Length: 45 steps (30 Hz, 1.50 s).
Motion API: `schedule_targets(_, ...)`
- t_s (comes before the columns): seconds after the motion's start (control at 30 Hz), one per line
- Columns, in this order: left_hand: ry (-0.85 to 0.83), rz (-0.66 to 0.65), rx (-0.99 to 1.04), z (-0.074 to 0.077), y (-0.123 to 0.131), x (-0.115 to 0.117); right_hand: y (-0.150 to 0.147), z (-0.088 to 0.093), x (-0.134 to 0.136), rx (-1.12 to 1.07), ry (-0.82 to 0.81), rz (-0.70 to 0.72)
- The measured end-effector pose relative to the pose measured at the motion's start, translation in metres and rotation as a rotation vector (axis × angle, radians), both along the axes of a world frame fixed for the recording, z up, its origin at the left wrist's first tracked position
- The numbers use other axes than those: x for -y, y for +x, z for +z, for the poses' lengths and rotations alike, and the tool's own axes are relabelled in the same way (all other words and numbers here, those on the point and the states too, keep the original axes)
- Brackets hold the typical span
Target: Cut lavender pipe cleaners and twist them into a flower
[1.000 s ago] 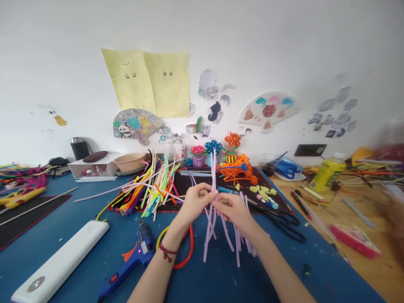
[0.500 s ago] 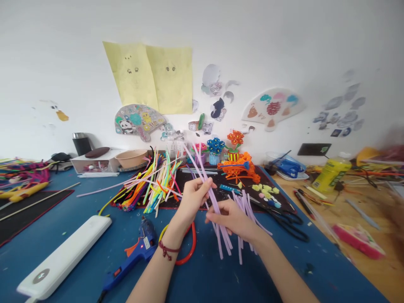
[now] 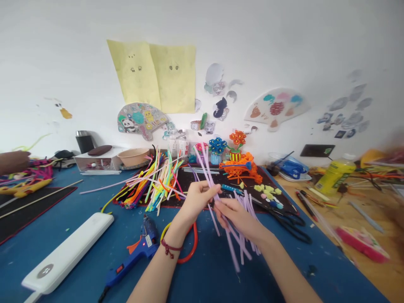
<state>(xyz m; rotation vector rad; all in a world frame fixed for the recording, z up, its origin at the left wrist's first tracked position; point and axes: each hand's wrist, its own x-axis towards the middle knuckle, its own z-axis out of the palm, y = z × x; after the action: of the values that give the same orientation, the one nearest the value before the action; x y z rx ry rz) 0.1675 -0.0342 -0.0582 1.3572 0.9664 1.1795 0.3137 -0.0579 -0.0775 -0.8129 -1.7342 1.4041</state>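
My left hand (image 3: 198,198) and my right hand (image 3: 238,216) meet above the blue table (image 3: 78,210), both closed on a bunch of lilac pipe cleaners (image 3: 233,248). The sticks slant from upper left, past my fingers, down to the lower right. My left thumb and fingers pinch the upper part. My right hand grips the bunch just below. More lilac pieces (image 3: 249,206) lie on the table behind my right hand. A red cord bracelet sits on my left wrist.
A pile of coloured pipe cleaners (image 3: 151,181) lies on a black mat. A blue glue gun (image 3: 135,252), a white power strip (image 3: 67,252), a red ring (image 3: 191,244), black scissors (image 3: 290,225) and pipe-cleaner flowers (image 3: 233,158) surround my hands. Another person's hand (image 3: 12,162) shows at far left.
The lilac bunch has tilted from nearly upright to a slant, its lower ends swinging right. My hands stayed together at the table's middle. Another person's hand has appeared at the left edge.
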Motion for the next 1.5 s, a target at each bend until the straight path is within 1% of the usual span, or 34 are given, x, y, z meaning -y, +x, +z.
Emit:
schedule_targets(0.13, 0.032, 0.190, 0.119, 0.008, -0.010, -0.002, 0.007, 0.004, 0.006, 0.129, -0.042, 0.220)
schedule_targets(0.2, 0.044, 0.228, 0.139, 0.009, -0.014, -0.002, 0.009, 0.007, 0.008, 0.181, -0.035, 0.289)
schedule_targets(0.23, 0.044, 0.227, 0.140, 0.009, -0.014, -0.003, 0.008, 0.008, 0.009, 0.192, -0.010, 0.289)
schedule_targets(0.33, 0.029, 0.158, 0.106, 0.005, -0.010, -0.002, 0.004, 0.006, 0.007, 0.139, 0.041, 0.202)
schedule_targets(0.47, 0.012, -0.079, 0.010, 0.001, 0.001, 0.004, -0.003, -0.004, 0.000, -0.085, -0.089, 0.026)
schedule_targets(0.53, 0.016, -0.144, -0.006, 0.001, 0.004, 0.005, -0.004, -0.006, -0.002, -0.127, -0.108, -0.040)
schedule_targets(0.57, 0.019, -0.134, -0.002, 0.002, 0.004, 0.005, -0.004, -0.006, -0.002, -0.127, -0.106, -0.057)
schedule_targets(0.6, 0.020, -0.098, 0.011, 0.002, 0.004, 0.005, -0.004, -0.005, -0.002, -0.118, -0.100, -0.065)
schedule_targets(0.77, 0.031, 0.167, 0.073, 0.002, -0.001, -0.001, -0.004, 0.001, 0.004, -0.035, -0.063, -0.049)
schedule_targets(0.83, 0.047, 0.211, 0.068, 0.001, -0.001, -0.003, -0.004, 0.001, 0.004, -0.012, -0.054, -0.031)
schedule_targets(0.87, 0.055, 0.211, 0.060, 0.000, -0.001, -0.003, -0.005, -0.001, 0.003, -0.006, -0.050, -0.025)
schedule_targets(0.93, 0.060, 0.157, 0.048, -0.001, 0.001, -0.002, -0.006, -0.003, 0.001, -0.006, -0.032, -0.044)
schedule_targets(1.07, 0.065, -0.019, 0.018, -0.001, 0.006, 0.001, -0.007, -0.005, -0.003, -0.011, 0.058, -0.227)
schedule_targets(1.17, 0.104, -0.069, -0.011, 0.000, 0.006, 0.002, -0.007, -0.003, -0.003, -0.021, 0.097, -0.296)
schedule_targets(1.27, 0.161, -0.032, -0.097, -0.002, 0.003, 0.001, -0.006, -0.001, -0.001, -0.023, 0.116, -0.294)
schedule_targets(1.4, 0.228, 0.104, -0.265, -0.004, 0.000, 0.000, -0.006, -0.001, 0.001, 0.008, 0.108, -0.263)
schedule_targets(1.5, 0.247, 0.173, -0.295, -0.004, 0.000, 0.000, -0.005, -0.002, 0.000, -0.006, 0.060, -0.228)
